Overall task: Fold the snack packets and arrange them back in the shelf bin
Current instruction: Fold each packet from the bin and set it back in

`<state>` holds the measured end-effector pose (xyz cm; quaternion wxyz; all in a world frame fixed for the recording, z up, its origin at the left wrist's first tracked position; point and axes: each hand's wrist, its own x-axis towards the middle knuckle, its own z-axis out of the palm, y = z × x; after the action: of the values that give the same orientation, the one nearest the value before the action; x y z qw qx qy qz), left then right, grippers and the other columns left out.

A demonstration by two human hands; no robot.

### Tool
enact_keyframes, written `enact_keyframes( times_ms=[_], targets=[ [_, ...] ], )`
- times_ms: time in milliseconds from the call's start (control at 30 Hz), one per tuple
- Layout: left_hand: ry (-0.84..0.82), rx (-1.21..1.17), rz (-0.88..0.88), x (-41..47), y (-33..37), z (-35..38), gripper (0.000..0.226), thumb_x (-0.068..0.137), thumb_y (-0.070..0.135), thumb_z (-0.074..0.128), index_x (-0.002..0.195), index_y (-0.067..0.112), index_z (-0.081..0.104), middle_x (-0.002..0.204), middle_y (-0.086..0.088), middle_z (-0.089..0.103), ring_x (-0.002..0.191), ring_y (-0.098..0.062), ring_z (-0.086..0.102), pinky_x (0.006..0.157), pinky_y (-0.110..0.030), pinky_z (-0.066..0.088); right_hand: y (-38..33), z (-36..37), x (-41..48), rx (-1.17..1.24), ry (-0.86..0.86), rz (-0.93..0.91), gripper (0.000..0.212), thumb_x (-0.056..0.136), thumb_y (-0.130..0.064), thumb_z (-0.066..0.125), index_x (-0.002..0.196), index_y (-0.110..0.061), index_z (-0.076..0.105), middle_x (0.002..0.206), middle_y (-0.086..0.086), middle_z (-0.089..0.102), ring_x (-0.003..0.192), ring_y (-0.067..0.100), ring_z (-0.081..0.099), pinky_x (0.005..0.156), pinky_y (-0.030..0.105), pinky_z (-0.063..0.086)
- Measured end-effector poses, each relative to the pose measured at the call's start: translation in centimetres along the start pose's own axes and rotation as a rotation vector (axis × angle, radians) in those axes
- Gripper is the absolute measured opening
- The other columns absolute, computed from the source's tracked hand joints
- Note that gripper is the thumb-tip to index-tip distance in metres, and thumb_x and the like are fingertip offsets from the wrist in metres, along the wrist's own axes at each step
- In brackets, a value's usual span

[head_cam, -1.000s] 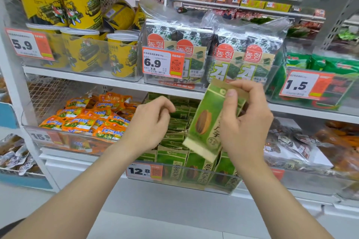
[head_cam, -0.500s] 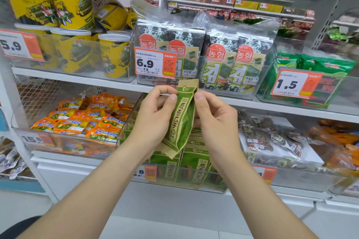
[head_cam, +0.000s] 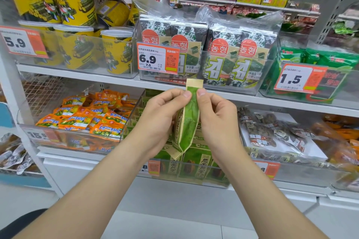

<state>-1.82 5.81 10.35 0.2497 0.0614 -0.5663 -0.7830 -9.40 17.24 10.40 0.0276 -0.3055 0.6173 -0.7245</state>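
I hold one green snack packet (head_cam: pixel 189 120) upright in front of the lower shelf, its narrow side gusset turned toward me and its tan top seal sticking up. My left hand (head_cam: pixel 162 120) pinches its left side near the top. My right hand (head_cam: pixel 217 122) pinches the right side at the same height, thumbs almost meeting. Behind and below the hands a clear shelf bin (head_cam: pixel 202 179) holds several more green packets (head_cam: pixel 196 163) standing in rows.
Orange snack packets (head_cam: pixel 87 116) fill the bin to the left, brown packets (head_cam: pixel 272 134) the bin to the right. The upper shelf carries yellow cups (head_cam: pixel 75 2), seaweed packs (head_cam: pixel 239 58) and price tags (head_cam: pixel 157 58). White floor lies below.
The packet has turned from face-on in my right hand alone to edge-on between both hands. My left hand rose from the bin and took hold of it.
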Motion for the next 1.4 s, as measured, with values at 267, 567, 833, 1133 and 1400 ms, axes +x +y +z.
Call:
enact_keyframes(
  times_ms=[267, 567, 833, 1133, 1400],
  targets=[
    [0.107, -0.143, -0.005, -0.2, 0.8, -0.1, 0.013, 0.106, 0.022, 0.059, 0.110, 0.012, 0.065, 0.114, -0.020, 0.068, 0.108, -0.033, 0.062, 0.108, -0.056, 0.049, -0.1, -0.9, -0.4, -0.127, -0.236, -0.086, 0.008, 0.096, -0.020, 0.079, 0.097, -0.015, 0.072, 0.089, -0.005, 0.076, 0.081, 0.012, 0.070, 0.075, 0.027, 0.058],
    [0.233, -0.134, 0.030, -0.5, 2.2, -0.5, 0.031, 0.113, 0.041, 0.042, 0.114, 0.018, 0.063, 0.124, -0.013, 0.075, 0.115, -0.036, 0.073, 0.101, -0.052, 0.057, -0.6, -1.0, -1.2, -0.083, -0.440, 0.125, 0.021, 0.093, -0.017, 0.081, 0.096, -0.013, 0.061, 0.102, 0.003, 0.076, 0.081, 0.020, 0.075, 0.080, 0.042, 0.060],
    [-0.014, 0.281, 0.061, -1.5, 2.0, -2.0, 0.058, 0.080, 0.028, 0.089, 0.116, 0.013, 0.046, 0.125, -0.008, 0.070, 0.097, -0.025, 0.076, 0.084, -0.063, 0.064, -0.5, -1.7, -0.6, -0.009, -0.291, 0.054, 0.012, 0.101, -0.020, 0.070, 0.095, -0.014, 0.078, 0.087, 0.018, 0.075, 0.078, 0.023, 0.065, 0.075, 0.032, 0.053],
    [-0.054, 0.196, 0.031, -1.5, 2.1, -3.2, 0.056, 0.081, 0.012, 0.082, 0.128, 0.003, 0.053, 0.131, -0.016, 0.071, 0.099, -0.036, 0.077, 0.085, -0.066, 0.062, -0.8, -1.6, -0.5, 0.153, -0.211, 0.214, 0.010, 0.096, -0.009, 0.072, 0.094, -0.004, 0.080, 0.093, 0.015, 0.079, 0.086, 0.024, 0.073, 0.084, 0.036, 0.060],
    [-0.036, 0.226, 0.035, -1.4, 2.2, -3.3, 0.057, 0.080, 0.014, 0.086, 0.130, 0.010, 0.059, 0.128, -0.009, 0.075, 0.105, -0.039, 0.077, 0.089, -0.073, 0.057, -1.3, -2.2, -0.2, 0.211, -0.207, 0.257, 0.013, 0.094, -0.005, 0.070, 0.085, -0.006, 0.078, 0.098, 0.020, 0.079, 0.087, 0.027, 0.076, 0.077, 0.030, 0.059]
  ],
)
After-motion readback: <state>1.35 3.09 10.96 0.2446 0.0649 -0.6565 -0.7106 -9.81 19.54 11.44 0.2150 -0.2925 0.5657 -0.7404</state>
